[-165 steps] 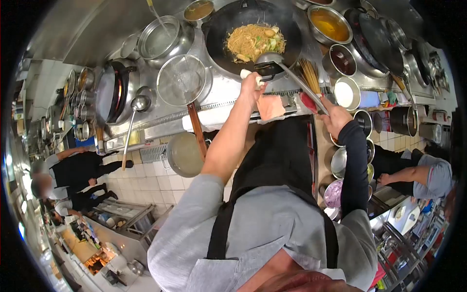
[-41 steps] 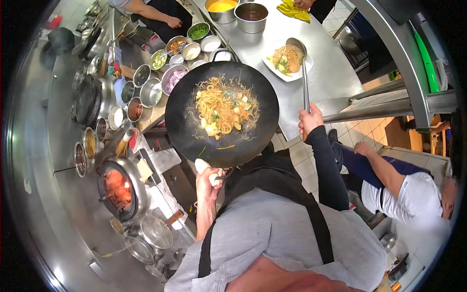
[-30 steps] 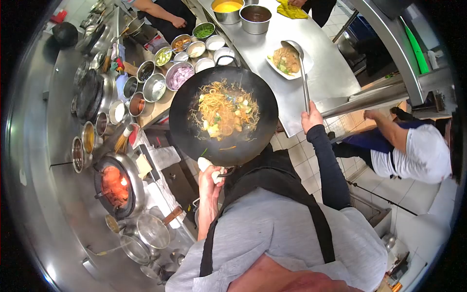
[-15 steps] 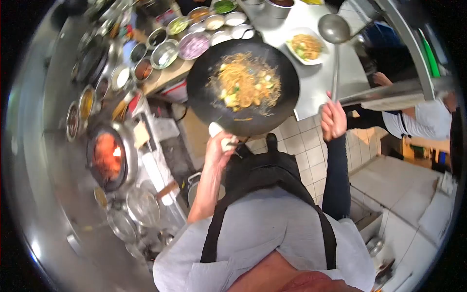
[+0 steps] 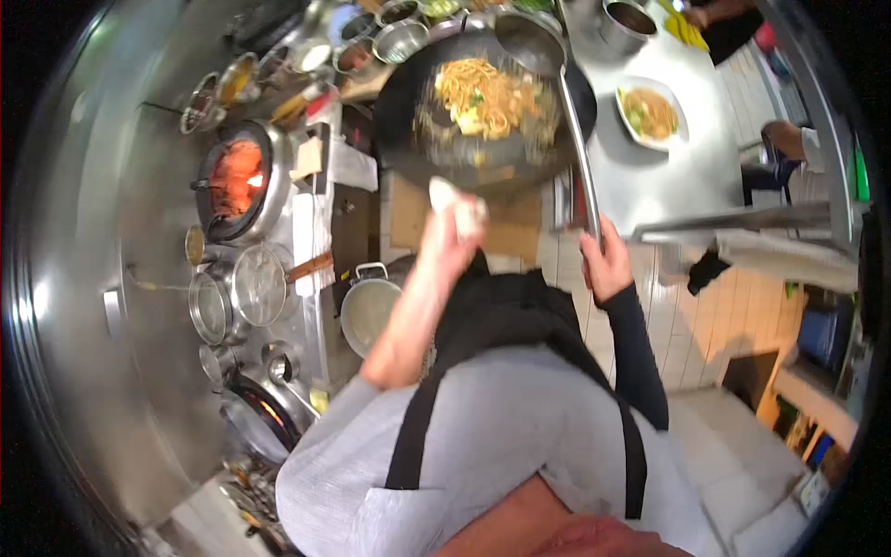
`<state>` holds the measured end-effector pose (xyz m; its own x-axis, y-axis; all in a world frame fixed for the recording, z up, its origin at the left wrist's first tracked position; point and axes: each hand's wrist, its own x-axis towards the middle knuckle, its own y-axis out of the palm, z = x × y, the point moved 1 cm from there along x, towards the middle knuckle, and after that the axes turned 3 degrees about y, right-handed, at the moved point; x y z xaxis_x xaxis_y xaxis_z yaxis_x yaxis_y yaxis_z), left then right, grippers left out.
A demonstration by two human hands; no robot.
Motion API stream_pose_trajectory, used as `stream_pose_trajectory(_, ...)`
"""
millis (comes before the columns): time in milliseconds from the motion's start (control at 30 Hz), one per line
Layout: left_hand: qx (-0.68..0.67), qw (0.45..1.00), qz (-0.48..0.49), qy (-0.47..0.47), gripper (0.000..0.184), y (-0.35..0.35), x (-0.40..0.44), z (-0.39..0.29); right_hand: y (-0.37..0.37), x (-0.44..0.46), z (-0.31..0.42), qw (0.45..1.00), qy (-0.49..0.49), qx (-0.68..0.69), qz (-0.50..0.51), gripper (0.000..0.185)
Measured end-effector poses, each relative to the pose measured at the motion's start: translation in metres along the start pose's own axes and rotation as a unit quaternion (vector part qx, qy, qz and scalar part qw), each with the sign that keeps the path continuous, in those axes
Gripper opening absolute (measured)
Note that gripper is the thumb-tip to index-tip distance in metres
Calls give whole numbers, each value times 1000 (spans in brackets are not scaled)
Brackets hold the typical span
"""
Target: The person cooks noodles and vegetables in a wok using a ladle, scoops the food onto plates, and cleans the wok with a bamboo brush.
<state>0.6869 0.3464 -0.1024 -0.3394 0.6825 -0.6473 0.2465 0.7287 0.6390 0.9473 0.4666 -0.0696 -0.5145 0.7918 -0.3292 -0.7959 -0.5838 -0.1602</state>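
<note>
In the head view, my left hand (image 5: 453, 227) grips a white cloth (image 5: 444, 193) at the near edge of the wok (image 5: 397, 121) with noodles (image 5: 478, 96). My right hand (image 5: 608, 262) holds the ladle (image 5: 576, 139), bowl over the wok's far right side. Steel counter (image 5: 659, 181) shows between wok and 1 plate (image 5: 684, 136).

Golden, stringy noodles (image 5: 483, 96) sit heaped in the round black metal wok (image 5: 399, 113), and the long-handled silver metal ladle (image 5: 576, 135) slants over its far-right rim!
</note>
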Motion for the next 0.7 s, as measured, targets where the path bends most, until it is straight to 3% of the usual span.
stream_pose_trajectory(33,22,998,-45,33,13,4,-23,9,-7,1,-4,996,-70,-59,-25,45)
stream_pose_trajectory(67,42,999,2,9,14,10,-54,9,-13,4,-7,981,-156,-108,-47,45)
stream_pose_trajectory(100,45,998,-1,49,11,-3,-58,15,-19,4,-7,973,-181,-133,-49,44)
stream_pose_trajectory(133,24,998,-9,52,9,-9,-56,16,-21,0,-2,978,-155,-139,-36,44)
stream_pose_trajectory(167,3,998,-14,60,10,-11,-48,12,-23,-11,18,995,-33,-97,2,44)
stream_pose_trajectory(200,-17,996,24,80,11,-3,-50,10,-25,-14,22,992,-29,-125,11,45)
stream_pose_trajectory(333,1,990,-26,140,8,3,-60,31,-26,-28,22,963,-184,-191,-46,47)
stream_pose_trajectory(433,100,961,-59,253,13,-4,-65,78,1,-25,-6,920,-267,-260,-121,51)
stream_pose_trajectory(500,103,956,-84,261,15,-23,-68,102,24,-35,1,993,-51,-111,3,45)
stream_pose_trajectory(533,118,953,-98,263,12,-20,-80,104,36,-46,7,995,63,-37,64,42)
stream_pose_trajectory(567,119,957,-101,243,11,-25,-86,103,48,-55,21,970,153,138,134,26)
stream_pose_trajectory(633,120,967,-117,192,9,-40,-100,101,60,-51,16,902,252,284,207,18)
stream_pose_trajectory(700,92,977,-114,155,9,-56,-106,102,64,-38,-17,862,311,319,241,19)
